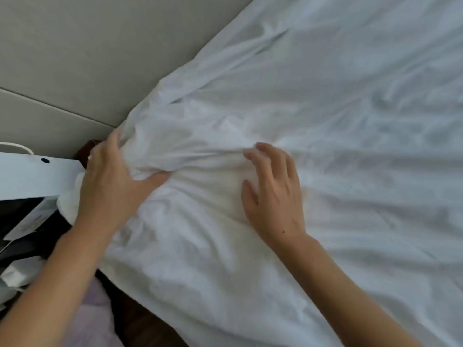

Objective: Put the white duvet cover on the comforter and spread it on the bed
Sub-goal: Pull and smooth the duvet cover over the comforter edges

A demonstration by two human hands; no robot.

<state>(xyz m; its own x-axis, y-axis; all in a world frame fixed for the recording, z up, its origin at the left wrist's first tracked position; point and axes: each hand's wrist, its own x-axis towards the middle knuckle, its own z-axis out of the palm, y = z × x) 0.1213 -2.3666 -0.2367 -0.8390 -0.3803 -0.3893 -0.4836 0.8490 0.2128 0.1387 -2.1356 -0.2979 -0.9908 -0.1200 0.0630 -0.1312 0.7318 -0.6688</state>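
My left hand [110, 181] had the grip: thumb out towards three o'clock and fingers curled over towards twelve, bunching a corner of the white duvet cover [313, 151] at the bed's edge. Creases fanned out from that bunch towards two and three o'clock. My right hand [273, 194] held nothing; it lay at three o'clock from the grip, fingers loosely spread and resting on the fabric just past the bunch.

I could not tell through the cloth whether the comforter's corner sat inside my fistful, or only cover. If it was cover alone, I judged that any pull would drag the cover over the filling and leave an empty, floppy corner. The cover lay over most of the bed, wrinkled, reaching out to one and four o'clock.

The corner hung close to the padded headboard [75, 58] at eleven o'clock, so a hard tug that way could have jammed fabric into the gap. At nine o'clock, just beside my wrist, stood a white paper bag [32, 171] among other clutter; a swing of my elbow might have knocked it over.
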